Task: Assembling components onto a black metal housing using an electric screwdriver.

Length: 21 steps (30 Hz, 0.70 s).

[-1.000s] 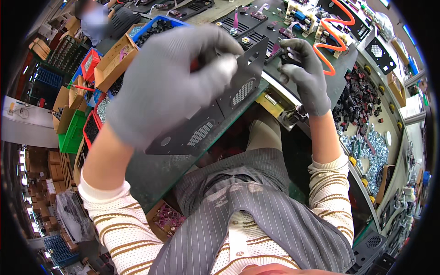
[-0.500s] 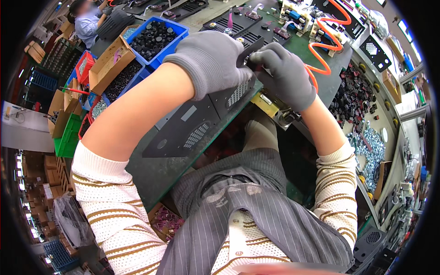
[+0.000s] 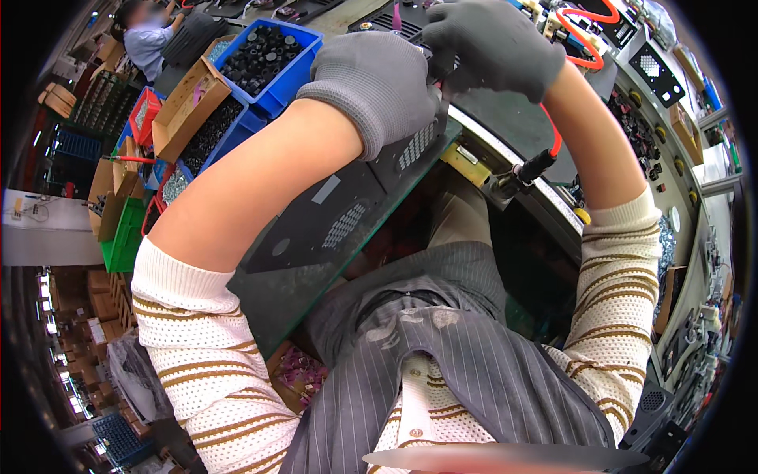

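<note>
Both hands wear grey knitted gloves and meet over the bench. My left hand [image 3: 375,87] is closed round a small dark part [image 3: 443,69], most of which the gloves hide. From the right, my right hand [image 3: 493,51] reaches to the same part with its fingers bent. Whether those fingers grip the part or something else is hidden. Under my left forearm lie black metal panels [image 3: 304,225] with round vent patterns, flat on the green bench top [image 3: 257,308]. A pink upright tool handle [image 3: 396,16] shows just beyond my left hand.
Blue bins [image 3: 296,79] of black knobs and screws stand at the left, with a cardboard box [image 3: 185,110] and a green bin [image 3: 124,237]. A coiled orange-red hose [image 3: 588,59] hangs at the right. A black connector [image 3: 537,166] sits by the bench edge. A co-worker [image 3: 146,39] sits far left.
My right hand has moved up and away from me, and its forearm has swung right. My left hand has shifted slightly right. The black hose connector now shows below my right hand.
</note>
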Tool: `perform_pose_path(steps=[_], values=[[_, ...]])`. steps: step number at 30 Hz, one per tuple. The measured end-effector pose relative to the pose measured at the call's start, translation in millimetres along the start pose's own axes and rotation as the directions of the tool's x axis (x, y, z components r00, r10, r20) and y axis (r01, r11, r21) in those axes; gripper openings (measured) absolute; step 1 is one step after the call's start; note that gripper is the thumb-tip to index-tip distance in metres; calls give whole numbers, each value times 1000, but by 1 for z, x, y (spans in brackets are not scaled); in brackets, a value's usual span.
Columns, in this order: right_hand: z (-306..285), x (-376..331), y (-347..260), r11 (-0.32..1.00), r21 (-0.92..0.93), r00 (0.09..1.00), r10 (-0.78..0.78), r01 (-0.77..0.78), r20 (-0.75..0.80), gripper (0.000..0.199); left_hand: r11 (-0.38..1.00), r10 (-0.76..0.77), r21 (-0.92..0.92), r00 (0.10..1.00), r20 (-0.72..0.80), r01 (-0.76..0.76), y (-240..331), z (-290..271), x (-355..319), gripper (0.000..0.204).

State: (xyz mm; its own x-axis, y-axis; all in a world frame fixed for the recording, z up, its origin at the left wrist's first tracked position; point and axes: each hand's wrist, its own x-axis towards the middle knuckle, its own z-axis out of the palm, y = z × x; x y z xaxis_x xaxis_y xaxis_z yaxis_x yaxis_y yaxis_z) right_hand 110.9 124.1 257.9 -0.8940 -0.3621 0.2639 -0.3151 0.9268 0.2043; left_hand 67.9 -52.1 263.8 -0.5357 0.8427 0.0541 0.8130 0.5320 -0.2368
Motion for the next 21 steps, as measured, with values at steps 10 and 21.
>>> perform_pose_path(steps=[10,21], values=[[1,2,-15,997,4,997,76,-76,-34,47,918,47,-391,996,-71,-71,-25,12,3,47],[-1,0,-96,737,667,811,318,115,-491,46,215,-279,-975,954,-109,-48,-28,-25,-61,53]])
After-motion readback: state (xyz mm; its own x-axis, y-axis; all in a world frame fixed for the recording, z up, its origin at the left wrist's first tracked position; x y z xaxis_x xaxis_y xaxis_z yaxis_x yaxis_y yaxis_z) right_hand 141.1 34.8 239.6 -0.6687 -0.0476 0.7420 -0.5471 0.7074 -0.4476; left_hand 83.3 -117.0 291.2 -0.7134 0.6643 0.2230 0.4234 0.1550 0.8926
